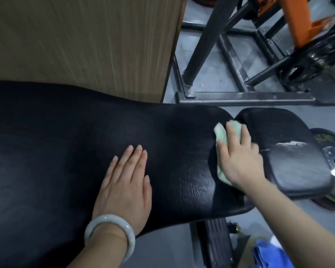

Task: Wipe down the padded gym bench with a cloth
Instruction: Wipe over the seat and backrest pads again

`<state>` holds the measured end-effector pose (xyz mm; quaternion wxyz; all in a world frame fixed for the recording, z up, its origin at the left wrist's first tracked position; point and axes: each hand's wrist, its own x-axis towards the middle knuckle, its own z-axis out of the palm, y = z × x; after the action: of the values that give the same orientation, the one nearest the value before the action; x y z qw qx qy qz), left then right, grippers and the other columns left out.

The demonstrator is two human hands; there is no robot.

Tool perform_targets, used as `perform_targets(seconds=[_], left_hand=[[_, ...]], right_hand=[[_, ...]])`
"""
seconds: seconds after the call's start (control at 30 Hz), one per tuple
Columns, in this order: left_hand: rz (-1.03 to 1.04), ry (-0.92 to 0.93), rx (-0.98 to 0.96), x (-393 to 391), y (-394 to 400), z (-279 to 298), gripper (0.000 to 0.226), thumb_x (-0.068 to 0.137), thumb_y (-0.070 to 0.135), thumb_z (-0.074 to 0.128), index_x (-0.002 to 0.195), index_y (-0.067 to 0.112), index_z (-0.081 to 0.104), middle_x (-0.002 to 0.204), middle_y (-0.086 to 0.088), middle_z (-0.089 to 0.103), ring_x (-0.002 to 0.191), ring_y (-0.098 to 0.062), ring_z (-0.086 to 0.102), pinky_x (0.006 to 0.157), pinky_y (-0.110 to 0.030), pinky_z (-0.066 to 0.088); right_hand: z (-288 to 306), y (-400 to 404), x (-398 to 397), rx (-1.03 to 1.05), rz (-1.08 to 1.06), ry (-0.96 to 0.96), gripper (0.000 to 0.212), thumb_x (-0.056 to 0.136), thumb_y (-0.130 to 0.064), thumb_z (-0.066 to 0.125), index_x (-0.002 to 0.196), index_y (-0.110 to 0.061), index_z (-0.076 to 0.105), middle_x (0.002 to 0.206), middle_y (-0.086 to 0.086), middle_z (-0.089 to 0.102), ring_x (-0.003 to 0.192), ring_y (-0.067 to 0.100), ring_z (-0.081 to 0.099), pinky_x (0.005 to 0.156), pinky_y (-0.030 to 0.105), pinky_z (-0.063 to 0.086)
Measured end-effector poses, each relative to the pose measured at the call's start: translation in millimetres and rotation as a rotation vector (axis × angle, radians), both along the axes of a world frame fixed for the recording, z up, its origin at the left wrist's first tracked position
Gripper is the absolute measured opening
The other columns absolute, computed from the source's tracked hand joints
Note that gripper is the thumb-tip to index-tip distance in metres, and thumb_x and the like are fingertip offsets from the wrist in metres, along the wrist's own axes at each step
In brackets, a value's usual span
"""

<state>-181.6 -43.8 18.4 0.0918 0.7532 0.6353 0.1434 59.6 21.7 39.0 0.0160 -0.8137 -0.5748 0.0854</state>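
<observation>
Wiping is under way; judged partly done, extent uncertain.

The bench (pixel 85 142), padded and black, runs from the left edge of the frame to right of centre. A separate seat pad (pixel 290 157) sits at the right, with a narrow gap between the two.

The right hand (pixel 238 157), right of centre, lies fingers spread and flat on a pale green cloth (pixel 220 135), pressing it onto the bench end just beside the gap. Not a pinch; the palm covers most of the cloth, and green shows above the fingertips and below the wrist.

The left hand (pixel 124 182), lower centre, rests flat on the pad, fingers straight and close together, holding nothing. A pale bangle (pixel 108 236) is on that wrist.

Progress: no clear wet-versus-dry line on the long pad, so I cannot tell which part is cleaned. The seat pad carries whitish streaks (pixel 290 145) towards its far right, so that pad likely remains to do.

Surroundings: wooden panel (pixel 81 39) upper left, metal frame (pixel 240 97) upper right, blue cloth (pixel 267 256) lower right.
</observation>
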Motion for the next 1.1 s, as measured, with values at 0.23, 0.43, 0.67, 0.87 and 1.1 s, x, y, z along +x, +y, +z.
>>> perform_targets(seconds=[0.23,0.43,0.67,0.87,1.1], left_hand=[[-0.009,0.013,-0.035,-1.9,-1.9,1.4,0.054,0.096,0.027,0.024,0.138,0.003,0.046,0.146,-0.003,0.043,0.14,-0.013,0.027,0.114,-0.034,0.013],[-0.018,-0.024,-0.021,-1.7,0.9,-0.3,0.053,0.094,0.027,0.027,0.136,0.002,0.048,0.145,-0.004,0.044,0.139,-0.014,0.028,0.115,-0.033,0.012],[-0.005,0.006,-0.04,-0.7,-0.4,1.0,0.055,0.095,0.028,0.024,0.139,0.002,0.044,0.148,-0.004,0.04,0.141,-0.014,0.027,0.117,-0.033,0.011],[-0.021,-0.001,-0.059,-0.7,-1.6,2.5,0.055,0.095,0.028,0.024,0.138,0.001,0.045,0.147,-0.004,0.041,0.14,-0.013,0.026,0.117,-0.03,0.008],[0.001,0.005,-0.012,1.9,1.1,0.6,0.054,0.095,0.027,0.026,0.138,0.001,0.046,0.146,-0.005,0.043,0.139,-0.015,0.028,0.116,-0.034,0.013]], right_hand=[[0.0,43.5,1.7,0.007,-0.017,0.123,0.054,0.1,-0.046,0.024,0.151,-0.038,0.009,0.16,0.0,0.009,0.127,0.039,0.034,0.103,0.046,0.028],[2.2,-59.9,-14.5,0.044,-0.115,0.037,0.058,0.096,-0.048,0.028,0.15,-0.041,0.01,0.161,-0.001,0.004,0.123,0.035,0.037,0.104,0.042,0.027],[-0.2,30.7,-7.0,-0.05,-0.118,0.068,0.055,0.099,-0.047,0.022,0.152,-0.038,0.007,0.161,0.003,0.001,0.13,0.038,0.03,0.104,0.05,0.025],[-3.4,-3.4,1.6,0.029,-0.025,0.072,0.057,0.096,-0.053,0.018,0.151,-0.041,0.01,0.161,0.0,0.004,0.126,0.035,0.036,0.103,0.044,0.029],[-2.0,-23.5,1.1,-0.009,-0.064,0.029,0.057,0.096,-0.051,0.023,0.151,-0.04,0.011,0.161,0.003,0.002,0.126,0.039,0.035,0.103,0.047,0.03]])
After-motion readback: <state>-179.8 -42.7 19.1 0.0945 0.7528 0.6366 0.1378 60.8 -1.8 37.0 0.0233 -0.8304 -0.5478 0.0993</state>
